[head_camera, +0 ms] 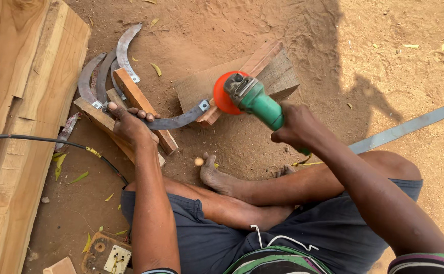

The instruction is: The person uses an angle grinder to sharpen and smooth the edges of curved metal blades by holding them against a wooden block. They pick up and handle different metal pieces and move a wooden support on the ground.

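My left hand (126, 122) grips one end of a curved dark metal sickle blade (179, 121) and presses it down over a wooden bar (140, 104). The blade's far end with a small metal collar rests on a wooden block (262, 71). My right hand (295, 126) holds a green angle grinder (256, 101) whose orange disc guard (221, 96) sits right at that end of the blade. I sit cross-legged on sandy ground, with a bare foot (213, 175) just below the blade.
Several more curved blades (103, 71) lie on the wooden bars at upper left. Thick timber beams (21, 116) run along the left. A black cable (54, 141) leads toward a socket board (108, 253). A long flat metal strip (410, 127) lies at right.
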